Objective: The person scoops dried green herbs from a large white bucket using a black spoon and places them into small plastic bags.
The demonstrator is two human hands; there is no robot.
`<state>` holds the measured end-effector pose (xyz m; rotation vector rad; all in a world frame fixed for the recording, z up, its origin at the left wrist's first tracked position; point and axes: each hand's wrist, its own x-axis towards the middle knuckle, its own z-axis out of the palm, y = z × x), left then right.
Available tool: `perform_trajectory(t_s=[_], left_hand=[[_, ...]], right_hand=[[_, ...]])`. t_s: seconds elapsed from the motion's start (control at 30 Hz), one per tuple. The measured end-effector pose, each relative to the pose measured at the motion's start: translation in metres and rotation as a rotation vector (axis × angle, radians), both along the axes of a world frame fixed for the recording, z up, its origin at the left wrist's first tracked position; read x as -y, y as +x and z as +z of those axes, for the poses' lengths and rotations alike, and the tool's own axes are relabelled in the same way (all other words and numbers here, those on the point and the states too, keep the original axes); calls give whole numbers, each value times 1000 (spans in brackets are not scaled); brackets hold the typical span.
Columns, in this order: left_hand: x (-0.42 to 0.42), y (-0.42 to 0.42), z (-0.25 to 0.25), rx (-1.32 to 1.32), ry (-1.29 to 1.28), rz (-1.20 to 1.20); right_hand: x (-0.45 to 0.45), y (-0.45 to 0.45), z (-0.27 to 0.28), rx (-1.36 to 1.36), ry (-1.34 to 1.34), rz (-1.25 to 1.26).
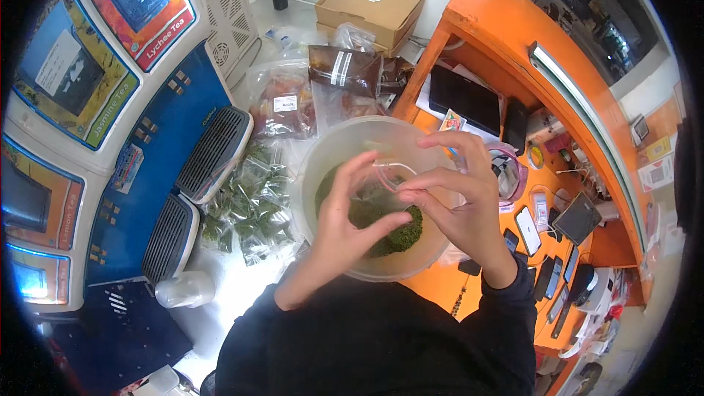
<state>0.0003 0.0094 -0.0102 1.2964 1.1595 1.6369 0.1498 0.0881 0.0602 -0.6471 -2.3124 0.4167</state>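
Note:
Between the thumb and fingers of my right hand (pixel 459 184) is the rim of a small clear plastic bag (pixel 379 190). The bag's mouth is parted and has a pink-red line along its edge. My left hand (pixel 346 209) curves around the bag's other side, thumb and forefinger spread; whether it grips the film is unclear. Both hands are over a large translucent plastic tub (pixel 308 198). Chopped green leaves (pixel 401 236) lie at the tub's bottom, partly hidden by my left hand and the bag.
Filled small bags of greens (pixel 256 203) are piled left of the tub, beside drink dispensers (pixel 159 143). Behind are bags of reddish contents (pixel 286 102), a dark brown pouch (pixel 344 69) and a cardboard box (pixel 374 3). Several phones (pixel 528 231) lie on the orange counter (pixel 440 291) at right.

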Motion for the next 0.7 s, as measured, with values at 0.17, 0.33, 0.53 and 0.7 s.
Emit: perform_trajectory(t_s=[0.17,0.33,0.53,0.7], left_hand=[[11,-3,-5,214,-88,-45],[19,6,-3,-229,19,203],[20,7,-12,-541,258,407],[26,-22,-14,-412,255,613]], right_hand=[[-4,-2,-12,-93,-362,176],[10,-12,-18,-255,-673,258],[14,-4,-18,-206,-508,288],[3,18,-29,-285,-658,175]])
